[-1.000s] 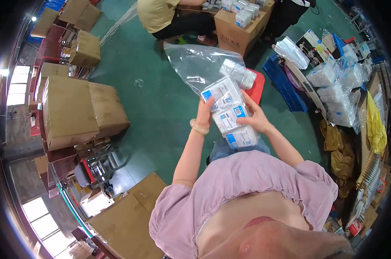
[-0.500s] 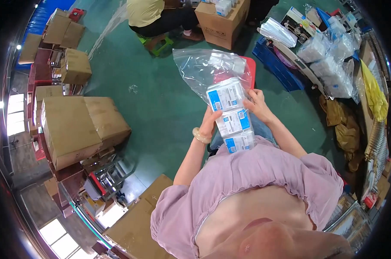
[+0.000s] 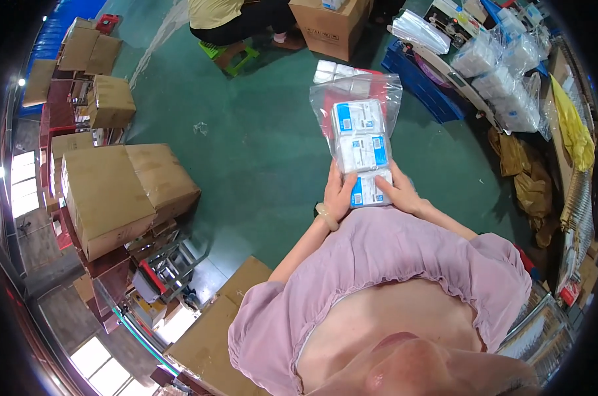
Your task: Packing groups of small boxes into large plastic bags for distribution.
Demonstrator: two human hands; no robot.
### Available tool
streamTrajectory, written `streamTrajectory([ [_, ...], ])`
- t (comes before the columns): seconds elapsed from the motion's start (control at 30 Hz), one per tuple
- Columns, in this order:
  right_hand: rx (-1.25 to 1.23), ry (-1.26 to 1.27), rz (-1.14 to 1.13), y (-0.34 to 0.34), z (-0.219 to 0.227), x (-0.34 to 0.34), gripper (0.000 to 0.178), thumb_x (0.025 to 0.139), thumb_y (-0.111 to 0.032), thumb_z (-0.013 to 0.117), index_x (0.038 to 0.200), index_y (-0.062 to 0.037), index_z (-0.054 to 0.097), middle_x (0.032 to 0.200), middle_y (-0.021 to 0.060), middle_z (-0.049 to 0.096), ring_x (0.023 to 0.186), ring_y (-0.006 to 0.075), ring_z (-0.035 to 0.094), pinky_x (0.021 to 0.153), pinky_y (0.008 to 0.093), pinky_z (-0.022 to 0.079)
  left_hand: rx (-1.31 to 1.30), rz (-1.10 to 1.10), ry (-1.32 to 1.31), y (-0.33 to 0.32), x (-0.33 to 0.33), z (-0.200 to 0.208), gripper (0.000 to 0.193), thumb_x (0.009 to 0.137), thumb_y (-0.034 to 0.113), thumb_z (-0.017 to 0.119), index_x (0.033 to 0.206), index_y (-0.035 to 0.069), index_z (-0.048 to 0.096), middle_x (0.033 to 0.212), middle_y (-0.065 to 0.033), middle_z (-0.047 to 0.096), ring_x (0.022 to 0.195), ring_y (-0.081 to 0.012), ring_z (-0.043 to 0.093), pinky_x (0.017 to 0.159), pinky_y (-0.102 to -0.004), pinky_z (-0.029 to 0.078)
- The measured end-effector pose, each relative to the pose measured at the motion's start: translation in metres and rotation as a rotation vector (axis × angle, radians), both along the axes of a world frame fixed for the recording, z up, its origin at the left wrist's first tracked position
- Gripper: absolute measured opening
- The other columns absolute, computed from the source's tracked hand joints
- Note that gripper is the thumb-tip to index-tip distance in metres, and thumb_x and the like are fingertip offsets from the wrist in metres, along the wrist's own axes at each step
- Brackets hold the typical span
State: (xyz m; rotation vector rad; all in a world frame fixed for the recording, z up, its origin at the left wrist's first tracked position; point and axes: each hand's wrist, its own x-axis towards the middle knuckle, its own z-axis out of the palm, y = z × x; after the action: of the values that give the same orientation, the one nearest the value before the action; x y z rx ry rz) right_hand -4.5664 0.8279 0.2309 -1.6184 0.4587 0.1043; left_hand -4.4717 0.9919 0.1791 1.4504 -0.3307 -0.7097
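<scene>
Three white packs with blue-and-white labels [image 3: 361, 152] lie in a row, pointing away from my body. A clear plastic bag [image 3: 392, 92] surrounds the far packs, and its loose end spreads beyond them. How far it reaches toward me I cannot tell. My left hand [image 3: 338, 193] grips the nearest pack from the left, thumb on top. From the right, my right hand [image 3: 404, 193] holds the same pack, its thumb lying across the label. The undersides of the packs and most of my fingers are hidden.
Beyond the bag, more white packs [image 3: 335, 70] sit on a red surface [image 3: 377, 74]. A person on a green stool [image 3: 227, 58] is beside a cardboard box [image 3: 328, 30]. Large cartons [image 3: 107, 191] stand left; bagged packs [image 3: 503, 86] and a blue pallet-like frame [image 3: 421, 82] are right.
The bag has swung from the far left to straight ahead of the packs. Both hands have slid down to the nearest pack, and the row now extends farther from my body.
</scene>
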Motion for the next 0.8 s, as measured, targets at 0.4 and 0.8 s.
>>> streamTrajectory([
  [0.4, -0.159, 0.001, -0.172, -0.018, -0.029, -0.006, 0.023, 0.089, -0.024, 0.052, 0.089, -0.0004, 0.056, 0.075, 0.0132, 0.059, 0.068, 0.01, 0.051, 0.061, 0.0264, 0.042, 0.216, 0.338, -0.161, 0.004, -0.003, 0.004, 0.015, 0.083, 0.013, 0.06, 0.09, -0.001, 0.058, 0.081, -0.0068, 0.058, 0.07, -0.0132, 0.054, 0.065, -0.0257, 0.045],
  [0.8, -0.456, -0.064, -0.257, -0.011, -0.078, -0.002, 0.013, 0.086, -0.012, 0.051, 0.092, -0.0017, 0.053, 0.079, 0.0159, 0.061, 0.072, 0.0227, 0.061, 0.065, 0.033, 0.046, 0.603, 0.177, -0.388, -0.002, 0.0, -0.019, 0.016, 0.091, 0.021, 0.042, 0.095, 0.007, 0.049, 0.083, -0.0223, 0.058, 0.077, -0.0427, 0.056, 0.065, -0.0478, 0.043],
])
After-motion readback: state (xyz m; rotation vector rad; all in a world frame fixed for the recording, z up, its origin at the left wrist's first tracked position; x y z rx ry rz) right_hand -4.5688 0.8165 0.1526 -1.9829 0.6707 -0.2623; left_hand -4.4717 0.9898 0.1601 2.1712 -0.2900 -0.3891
